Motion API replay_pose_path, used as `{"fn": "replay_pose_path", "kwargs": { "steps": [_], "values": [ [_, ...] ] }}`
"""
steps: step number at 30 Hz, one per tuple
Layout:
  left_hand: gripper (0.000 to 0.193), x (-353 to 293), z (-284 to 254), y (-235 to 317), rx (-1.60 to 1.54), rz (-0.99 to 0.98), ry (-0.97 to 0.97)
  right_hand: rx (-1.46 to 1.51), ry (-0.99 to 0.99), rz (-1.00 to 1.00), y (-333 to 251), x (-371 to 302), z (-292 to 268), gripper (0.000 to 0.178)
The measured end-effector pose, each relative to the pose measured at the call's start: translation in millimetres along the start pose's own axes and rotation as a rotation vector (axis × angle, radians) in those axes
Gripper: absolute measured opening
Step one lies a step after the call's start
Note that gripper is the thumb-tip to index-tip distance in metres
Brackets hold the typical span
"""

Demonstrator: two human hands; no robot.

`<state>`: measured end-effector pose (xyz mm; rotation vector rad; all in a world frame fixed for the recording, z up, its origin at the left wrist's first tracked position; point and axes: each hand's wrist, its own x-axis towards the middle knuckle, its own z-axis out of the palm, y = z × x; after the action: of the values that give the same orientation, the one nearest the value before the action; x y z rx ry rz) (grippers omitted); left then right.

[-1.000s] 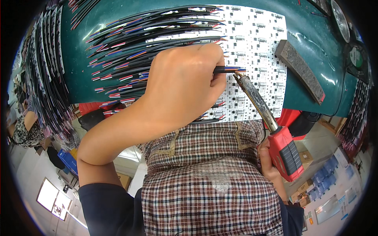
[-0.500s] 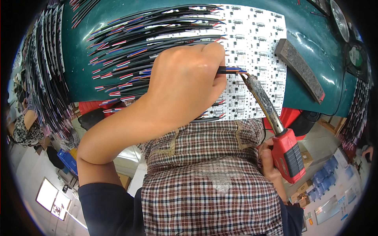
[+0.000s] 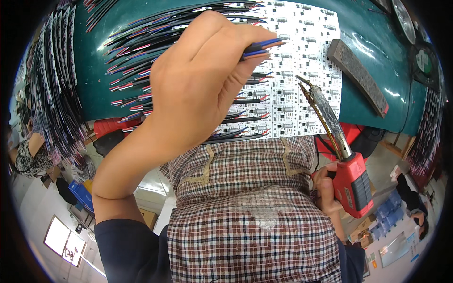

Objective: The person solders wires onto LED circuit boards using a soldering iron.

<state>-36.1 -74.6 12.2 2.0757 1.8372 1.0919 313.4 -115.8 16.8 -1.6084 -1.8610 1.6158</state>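
My left hand (image 3: 193, 80) is closed on black cables whose blue and orange wire ends (image 3: 265, 43) stick out past the thumb and fingertips; how many cables it holds is hidden. These ends are over a white sheet of circuit boards (image 3: 309, 59) dotted with small components. In my right hand (image 3: 326, 191), at the lower right, is the red handle of a soldering gun (image 3: 353, 186). Its metal barrel slants up to the left, with the tip over the boards, apart from the held wires. Rows of black cables (image 3: 250, 100) lie across the sheet's left part.
A grey bar-shaped block (image 3: 358, 78) rests against the sheet's right side on the green table (image 3: 396, 101). Large bundles of black cables (image 3: 54, 89) hang at the far left. A round dark object (image 3: 426, 63) and a metal-rimmed dish (image 3: 403, 21) stand at the upper right.
My left hand has moved up and left with the wire ends, away from the soldering tip. The soldering gun has shifted slightly right, and its tip has risen a little.
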Motion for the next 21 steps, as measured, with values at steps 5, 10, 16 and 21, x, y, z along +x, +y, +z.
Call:
{"fn": "replay_pose_path", "kwargs": {
  "steps": [5,10,16,21],
  "values": [
    [0.012,1,-12,39,0.005,-0.458,-0.438,-0.094,0.069,-0.114,15,-5,1,0.020],
    [0.013,-18,6,28,-0.006,-0.315,-0.384,-0.094,0.003,-0.147,9,3,-1,0.020],
    [0.015,-20,5,26,0.059,-0.293,-0.450,-0.148,0.028,-0.176,13,2,3,0.017],
    [0.027,-17,6,34,-0.033,-0.467,-0.463,-0.182,0.051,-0.184,15,0,3,0.017]
  ]
}}
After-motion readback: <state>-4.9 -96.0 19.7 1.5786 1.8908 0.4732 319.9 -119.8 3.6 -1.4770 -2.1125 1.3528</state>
